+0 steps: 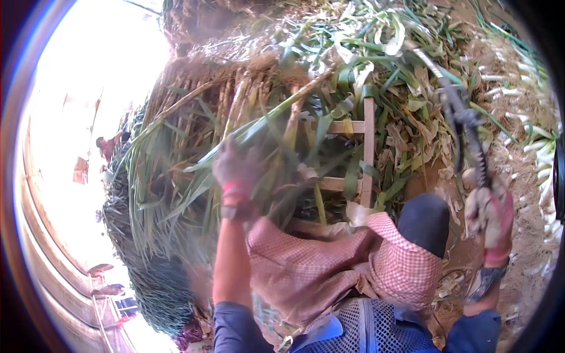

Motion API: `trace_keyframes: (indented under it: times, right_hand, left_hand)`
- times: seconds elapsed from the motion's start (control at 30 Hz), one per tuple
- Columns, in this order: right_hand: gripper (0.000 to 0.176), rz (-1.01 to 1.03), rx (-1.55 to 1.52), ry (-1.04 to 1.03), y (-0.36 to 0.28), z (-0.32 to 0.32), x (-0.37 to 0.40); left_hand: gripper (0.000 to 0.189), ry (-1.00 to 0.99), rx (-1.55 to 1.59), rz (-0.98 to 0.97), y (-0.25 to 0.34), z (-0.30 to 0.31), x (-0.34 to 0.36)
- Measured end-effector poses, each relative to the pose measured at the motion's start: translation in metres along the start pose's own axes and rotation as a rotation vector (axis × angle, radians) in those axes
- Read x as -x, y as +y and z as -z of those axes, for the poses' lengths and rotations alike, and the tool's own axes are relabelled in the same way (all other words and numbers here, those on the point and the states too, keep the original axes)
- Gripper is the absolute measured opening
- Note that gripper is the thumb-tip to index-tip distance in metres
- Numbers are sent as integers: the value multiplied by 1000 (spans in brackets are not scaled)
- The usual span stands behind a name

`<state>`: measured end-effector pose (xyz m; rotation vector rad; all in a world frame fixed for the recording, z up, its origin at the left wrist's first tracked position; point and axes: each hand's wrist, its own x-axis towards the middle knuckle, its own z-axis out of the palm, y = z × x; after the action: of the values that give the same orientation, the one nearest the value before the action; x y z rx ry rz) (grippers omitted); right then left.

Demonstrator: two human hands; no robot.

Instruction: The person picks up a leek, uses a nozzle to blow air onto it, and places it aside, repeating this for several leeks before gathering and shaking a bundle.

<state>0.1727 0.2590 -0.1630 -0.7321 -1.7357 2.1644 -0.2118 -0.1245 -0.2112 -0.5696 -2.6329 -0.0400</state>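
My left hand (236, 167), in a pinkish-grey glove and blurred by motion, is at a long green onion (282, 109) and appears closed around it. The onion slants up to the right, with its leaves trailing down to the left. Beneath it lies a thick pile of more long green onions (170, 126), their brownish stems toward the top. My gloved right hand (489, 215) is wrapped around the ribbed black lower part of an air blow gun (468, 117). The gun's thin metal nozzle points up and left, over peeled leaves.
A wooden slatted frame (369, 147) stands in front of my knees. Stripped leaves (406, 100) are heaped behind and beside it. On the right, a row of white-stemmed onions (529, 117) lies on the ground. A checkered cloth (318, 259) covers my lap. Another person (106, 147) is far left.
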Motion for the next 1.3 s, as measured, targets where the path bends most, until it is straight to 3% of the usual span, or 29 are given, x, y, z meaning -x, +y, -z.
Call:
trace_keyframes:
  times: [0.03,0.1,0.13,0.17,0.23,0.27,0.3,0.37,0.4,0.43,0.5,0.57,0.63,0.67,0.7,0.73,0.77,0.8,0.87,0.9,0.97,1.0,1.07,1.1,1.17,1.23,1.3]
  right_hand:
    - [37,101,-157,-125,14,-16,0]
    - [37,-57,-5,-238,-5,-69,11]
    - [36,-137,47,-301,-7,-95,12]
    - [34,-144,-121,-338,-1,-130,15]
    - [29,53,86,-535,33,-176,15]
    - [34,145,350,-573,33,-194,16]
    - [34,149,358,-584,42,-204,19]
    - [44,568,865,-349,63,-220,28]
    - [57,574,906,-363,62,-216,24]
    - [57,583,910,-368,58,-214,21]
    - [68,723,1058,-229,45,-210,17]
    - [76,719,1038,-279,73,-209,6]
    - [73,75,63,-630,93,-213,-6]
    - [73,-171,-9,-603,81,-200,-3]
    - [73,-171,-17,-602,81,-192,-8]
    - [67,-279,-168,-657,83,-183,-17]
    - [62,-387,-321,-711,83,-179,-24]
    - [57,-476,-478,-507,76,-191,-14]
    - [53,-494,-504,-502,84,-187,-18]
    - [50,-513,-525,-496,90,-184,-21]
    - [45,-539,-556,-497,101,-183,-25]
    - [45,-535,-506,-493,105,-184,-27]
    - [44,-511,-395,-480,103,-191,-33]
    - [33,-487,-382,-508,104,-191,-35]
    - [32,-417,-289,-469,117,-192,-36]
    - [30,-404,-276,-502,120,-188,-39]
    - [27,-344,-259,-404,116,-191,-40]
  left_hand:
    - [65,37,-87,3,-26,11,8]
    - [59,-166,462,309,-63,19,23]
    - [58,-342,813,396,-49,44,31]
    - [57,-516,1166,475,-20,70,43]
    - [62,-774,1816,576,21,77,87]
    - [62,-844,2026,663,48,77,103]
    - [62,-911,2238,745,66,77,115]
    - [59,-813,2266,755,62,59,138]
    - [56,-729,2283,762,60,55,143]
    - [56,-717,2290,758,58,52,148]
    - [50,-691,2138,771,56,49,152]
    - [46,-765,1968,752,74,74,138]
    - [47,-788,1725,555,78,87,119]
    - [46,-934,1580,530,67,95,100]
    - [47,-1074,1427,505,52,101,80]
    - [43,-895,1162,337,48,99,72]
    - [32,-748,798,14,37,99,55]
    - [22,-407,806,-241,16,70,46]
    - [22,-507,665,73,-5,77,11]
    - [19,-526,878,291,-14,80,4]
    - [39,-531,1070,327,-57,44,-7]
    - [39,-520,1056,333,-66,36,-13]
    - [74,-179,72,-122,-89,30,-28]
    - [97,-380,-29,-42,-120,4,-27]
    - [91,-614,-75,74,-111,24,-20]
    - [62,-615,-205,103,-101,26,-17]
    - [48,-668,-218,85,-90,28,-11]
